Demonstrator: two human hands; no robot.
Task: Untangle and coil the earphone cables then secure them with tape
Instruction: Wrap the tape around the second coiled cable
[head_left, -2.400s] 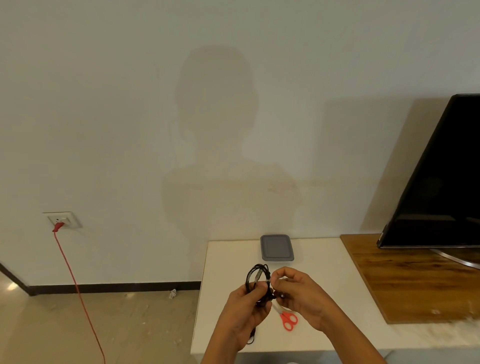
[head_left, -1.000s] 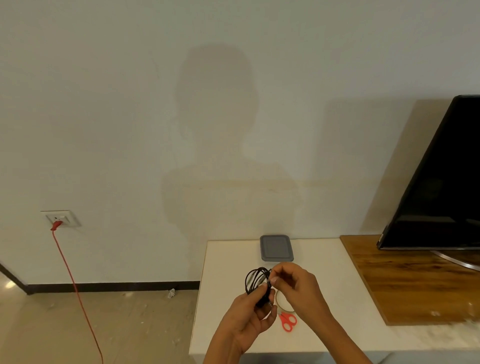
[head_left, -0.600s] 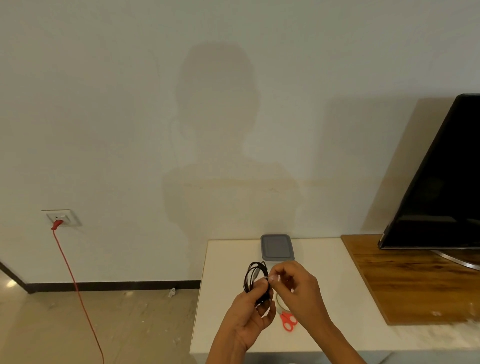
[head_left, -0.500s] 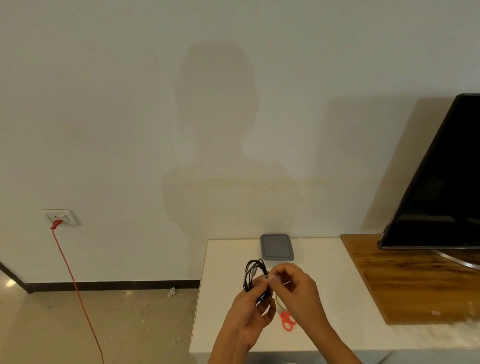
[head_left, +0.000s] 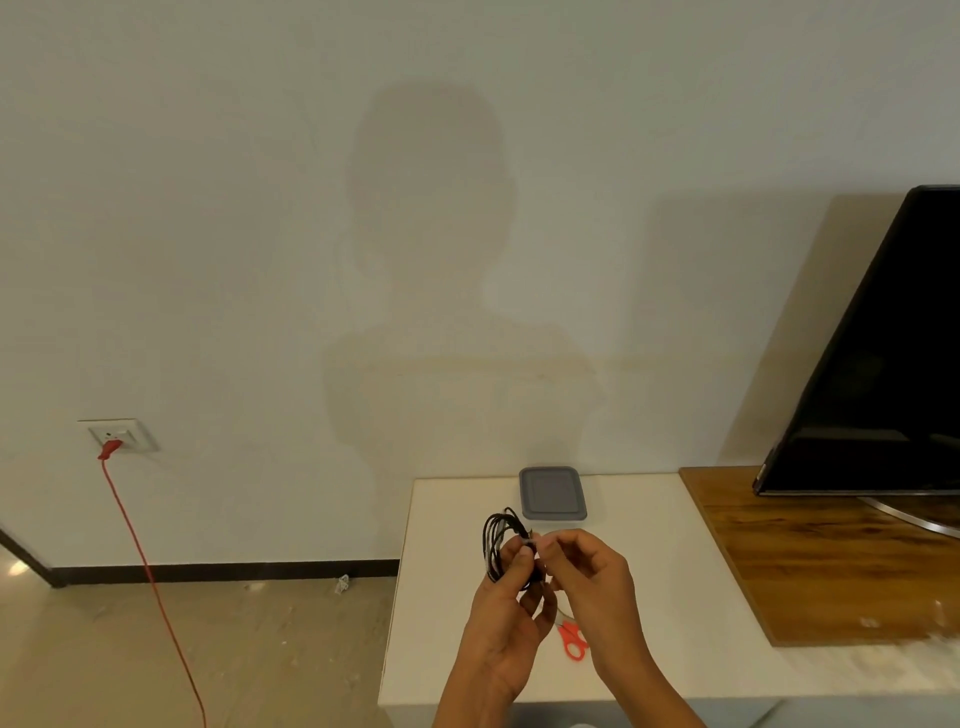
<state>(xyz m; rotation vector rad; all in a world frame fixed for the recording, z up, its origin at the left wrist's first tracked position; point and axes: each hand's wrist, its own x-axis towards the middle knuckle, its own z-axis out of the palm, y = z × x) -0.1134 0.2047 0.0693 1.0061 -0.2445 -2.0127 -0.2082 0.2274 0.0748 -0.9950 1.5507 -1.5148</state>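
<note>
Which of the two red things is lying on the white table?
The red scissors, beside the right hand. The other red thing, the red cable, hangs from the wall socket down toward the floor.

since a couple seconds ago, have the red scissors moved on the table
No. The red scissors lie in the same spot on the white table, in front of the grey lid.

Plain white wall, beige floor, white table, wooden board, dark screen
</note>
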